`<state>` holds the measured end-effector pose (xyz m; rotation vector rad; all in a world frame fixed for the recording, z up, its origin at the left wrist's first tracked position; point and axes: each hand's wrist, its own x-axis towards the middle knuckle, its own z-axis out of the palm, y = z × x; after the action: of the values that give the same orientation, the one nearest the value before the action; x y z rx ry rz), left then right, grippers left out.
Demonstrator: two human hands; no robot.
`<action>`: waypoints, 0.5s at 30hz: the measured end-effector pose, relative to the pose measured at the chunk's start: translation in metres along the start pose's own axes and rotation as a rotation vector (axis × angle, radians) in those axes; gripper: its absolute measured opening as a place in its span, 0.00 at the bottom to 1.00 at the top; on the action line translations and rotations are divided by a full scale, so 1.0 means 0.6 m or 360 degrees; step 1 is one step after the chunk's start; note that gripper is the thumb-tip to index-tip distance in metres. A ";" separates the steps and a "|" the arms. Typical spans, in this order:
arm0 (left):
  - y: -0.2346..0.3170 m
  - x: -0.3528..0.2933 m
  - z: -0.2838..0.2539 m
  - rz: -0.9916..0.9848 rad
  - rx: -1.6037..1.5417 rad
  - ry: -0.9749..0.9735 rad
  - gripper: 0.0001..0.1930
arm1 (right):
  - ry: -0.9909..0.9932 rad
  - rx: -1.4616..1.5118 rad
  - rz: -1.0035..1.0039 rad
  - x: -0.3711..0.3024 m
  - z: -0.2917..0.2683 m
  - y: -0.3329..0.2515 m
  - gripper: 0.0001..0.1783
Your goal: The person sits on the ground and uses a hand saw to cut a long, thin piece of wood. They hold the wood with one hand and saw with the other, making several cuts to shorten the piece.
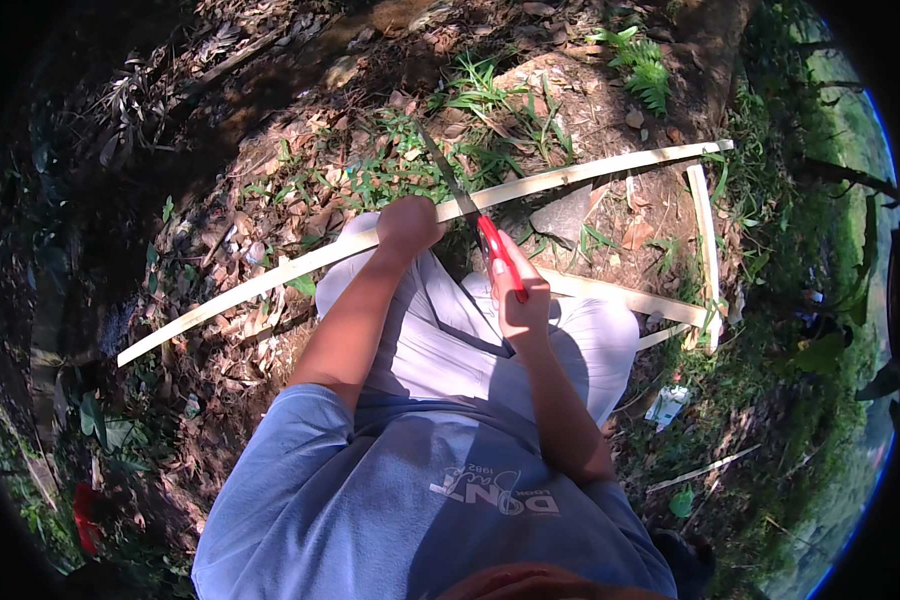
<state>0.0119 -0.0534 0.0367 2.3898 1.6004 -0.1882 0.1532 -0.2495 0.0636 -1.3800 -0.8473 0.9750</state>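
A long pale wooden strip runs across in front of me, over my knee, from the lower left up to the far right. My left hand is closed around it near its middle. Just right of that hand, a handsaw with a red handle crosses the strip, its dark narrow blade pointing away to the upper left. My right hand grips the red handle, fingers wrapped round it. The blade meets the strip; whether it has cut into the wood cannot be made out.
At the right, more pale wooden pieces lie on the ground: an upright strip and a wider slat meeting near a corner. A grey stone sits behind the saw. Dry leaves, grass and a fern surround me. A white packet lies right.
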 end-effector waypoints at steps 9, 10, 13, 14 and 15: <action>-0.032 0.045 0.008 0.0027 -0.0106 -0.0098 0.24 | 0.0137 -0.0357 0.0026 -0.021 0.020 0.018 0.25; -0.036 0.050 0.012 0.0028 -0.0113 -0.0110 0.24 | 0.0102 -0.0439 0.0109 -0.039 0.013 -0.009 0.25; -0.045 0.063 0.016 0.0036 -0.0133 -0.0108 0.24 | 0.0231 -0.0659 -0.0290 -0.108 -0.021 -0.018 0.25; -0.047 0.062 0.020 0.0039 -0.0132 -0.0091 0.24 | 0.0131 -0.0614 -0.0046 -0.137 -0.038 -0.051 0.25; -0.046 0.059 0.024 0.0045 -0.0131 -0.0079 0.24 | 0.0034 -0.0566 0.0202 -0.169 -0.055 -0.096 0.25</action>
<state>0.0004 -0.0163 0.0101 2.3259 1.5217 -0.1709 0.1481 -0.3528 0.1270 -1.7622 -0.9582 0.9333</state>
